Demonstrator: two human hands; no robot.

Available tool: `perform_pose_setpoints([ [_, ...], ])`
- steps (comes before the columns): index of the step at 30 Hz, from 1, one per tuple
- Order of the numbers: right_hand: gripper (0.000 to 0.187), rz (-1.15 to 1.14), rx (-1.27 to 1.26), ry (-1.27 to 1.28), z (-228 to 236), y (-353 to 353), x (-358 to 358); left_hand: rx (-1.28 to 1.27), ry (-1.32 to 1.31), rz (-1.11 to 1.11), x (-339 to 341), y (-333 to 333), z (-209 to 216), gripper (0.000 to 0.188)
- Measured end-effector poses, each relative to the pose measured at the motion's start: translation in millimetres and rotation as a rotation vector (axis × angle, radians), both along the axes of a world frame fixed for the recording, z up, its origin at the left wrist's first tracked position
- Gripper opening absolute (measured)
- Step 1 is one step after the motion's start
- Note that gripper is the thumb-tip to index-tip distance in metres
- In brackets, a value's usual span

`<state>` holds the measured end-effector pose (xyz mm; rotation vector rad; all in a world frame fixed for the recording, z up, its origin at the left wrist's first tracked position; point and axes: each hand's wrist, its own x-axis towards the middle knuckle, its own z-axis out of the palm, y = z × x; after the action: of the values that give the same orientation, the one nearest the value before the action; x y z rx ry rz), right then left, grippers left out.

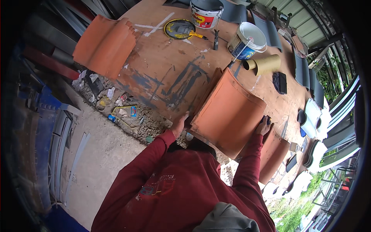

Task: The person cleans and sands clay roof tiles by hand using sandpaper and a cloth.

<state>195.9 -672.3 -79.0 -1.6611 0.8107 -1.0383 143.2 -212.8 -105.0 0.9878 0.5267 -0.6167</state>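
Observation:
A curved orange clay roof tile [231,113] is tilted in front of me at the near side of the work table, between my two hands. At its left edge, my left hand [180,124] is closed on the rim, some fingers out of sight. My right hand [263,127] is closed at the opposite edge, with a small dark piece at its fingertips that I cannot make out. Another orange tile [273,152] lies just right of my right forearm. Further off at the left rests a stack of orange tiles [104,46].
On the paint-smeared table [154,58] stand two paint buckets [206,15] [247,40]. A paint-covered lid [179,29] with a yellow-handled brush [198,35], a cardboard tube [268,64] and a black object [279,83] lie nearby. Grey tiles [266,31] line the far edge; rubble [143,120] covers the ground below.

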Motion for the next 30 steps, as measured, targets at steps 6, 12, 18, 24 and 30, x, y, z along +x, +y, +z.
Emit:
perform_pose_setpoints([
  [6,0.059,0.654,0.592,0.183,8.6,2.2,5.6,0.049,-0.161,-0.206,25.6,0.1,-28.2,0.068],
  [12,0.058,0.704,0.873,0.151,46.1,23.4,-1.3,-0.085,-0.050,-0.205,41.1,-17.1,-22.7,0.084],
  [18,0.056,0.711,0.896,-0.011,56.4,34.5,-1.3,-0.198,0.121,-0.320,58.6,-8.8,4.9,0.088],
  [24,0.053,0.603,0.751,0.084,8.4,-5.8,-23.9,0.127,-0.031,-0.280,71.7,-24.4,34.9,0.073],
  [30,0.055,0.352,0.870,-0.050,3.1,86.0,-43.4,0.316,0.107,-0.751,130.8,41.3,49.0,0.090],
])
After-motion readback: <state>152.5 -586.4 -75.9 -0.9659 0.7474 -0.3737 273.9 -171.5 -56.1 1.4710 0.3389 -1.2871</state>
